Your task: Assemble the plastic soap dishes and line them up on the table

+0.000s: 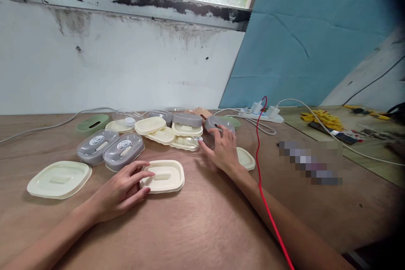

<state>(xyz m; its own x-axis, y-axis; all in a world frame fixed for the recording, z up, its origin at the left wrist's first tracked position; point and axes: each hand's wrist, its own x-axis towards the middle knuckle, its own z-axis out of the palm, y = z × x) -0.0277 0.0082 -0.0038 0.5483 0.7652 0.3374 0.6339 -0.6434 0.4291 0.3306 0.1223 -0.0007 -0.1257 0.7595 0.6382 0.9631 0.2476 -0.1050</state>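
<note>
My left hand [126,190] holds the left end of a cream oval tray [169,177], which looks like a soap dish with a raised bar in its middle. Fingers lie over its top and the thumb is at its near edge. Further right, my right hand [223,147] reaches to the pile with its fingers spread, beside a grey oval case [215,121]. Something clear lies under its fingertips, partly hidden. In the pile are stacked cream trays [150,125] and grey pieces [187,119]. Another cream tray [248,158] sits partly behind my right wrist.
Two grey cases with clear lids [123,152] and a cream tray [60,179] lie at left, a green piece [93,123] behind them. A red cable [260,168] crosses over my right forearm from the power strip [261,115]. A blurred-out object [310,162] lies right.
</note>
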